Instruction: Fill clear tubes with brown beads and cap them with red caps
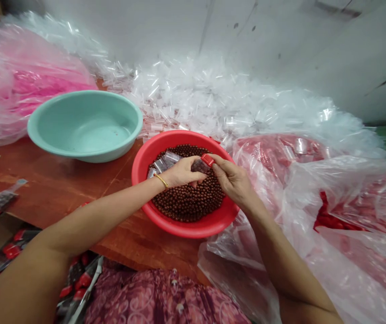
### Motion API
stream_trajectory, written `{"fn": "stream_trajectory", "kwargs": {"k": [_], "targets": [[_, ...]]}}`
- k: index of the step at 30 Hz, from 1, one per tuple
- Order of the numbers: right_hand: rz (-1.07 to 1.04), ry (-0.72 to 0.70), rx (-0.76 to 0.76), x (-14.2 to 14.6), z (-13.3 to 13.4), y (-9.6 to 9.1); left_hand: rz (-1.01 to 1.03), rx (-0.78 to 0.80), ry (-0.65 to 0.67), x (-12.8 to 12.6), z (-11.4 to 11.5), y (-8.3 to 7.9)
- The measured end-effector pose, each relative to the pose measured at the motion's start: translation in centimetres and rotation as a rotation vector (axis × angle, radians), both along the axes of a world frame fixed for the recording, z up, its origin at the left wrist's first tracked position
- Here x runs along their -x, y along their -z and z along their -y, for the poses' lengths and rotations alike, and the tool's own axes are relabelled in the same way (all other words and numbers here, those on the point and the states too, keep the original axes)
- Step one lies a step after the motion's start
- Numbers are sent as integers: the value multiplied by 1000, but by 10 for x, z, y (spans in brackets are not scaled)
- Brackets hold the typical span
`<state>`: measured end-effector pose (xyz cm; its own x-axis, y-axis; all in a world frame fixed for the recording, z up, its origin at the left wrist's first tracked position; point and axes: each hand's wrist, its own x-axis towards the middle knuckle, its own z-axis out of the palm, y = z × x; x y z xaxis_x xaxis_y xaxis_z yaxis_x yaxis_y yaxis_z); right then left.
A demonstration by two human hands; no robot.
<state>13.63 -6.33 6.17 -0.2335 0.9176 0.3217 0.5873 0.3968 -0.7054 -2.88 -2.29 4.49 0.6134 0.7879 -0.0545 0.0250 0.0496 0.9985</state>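
Holding brown beads (186, 202): red basin (186, 230), capped tube (202, 164) in both hands (179, 173) (234, 181).

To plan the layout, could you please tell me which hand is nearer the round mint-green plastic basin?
Left. The left hand lies right of the mint-green basin, over the red plastic bowl; the right hand is farther right.

Can't see inside the small clear red-capped plastic tube (205, 162), smothered by fingers (220, 168); can't resolve blurred, edge-cropped red-capped packets (9, 249) bottom left.
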Motion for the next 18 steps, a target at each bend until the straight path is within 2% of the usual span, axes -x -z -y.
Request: {"fn": "stream_trajectory", "kwargs": {"k": [5, 11, 15, 18], "targets": [[5, 70, -111, -2, 3, 14, -11, -2, 11, -1, 5, -1], [201, -5, -141, -8, 7, 13, -66, -12, 38, 1, 9, -4], [192, -101, -156, -8, 12, 11, -80, 7, 18, 0, 11, -4], [214, -102, -136, -6, 16, 9, -109, -1, 49, 0, 10, -3]]}}
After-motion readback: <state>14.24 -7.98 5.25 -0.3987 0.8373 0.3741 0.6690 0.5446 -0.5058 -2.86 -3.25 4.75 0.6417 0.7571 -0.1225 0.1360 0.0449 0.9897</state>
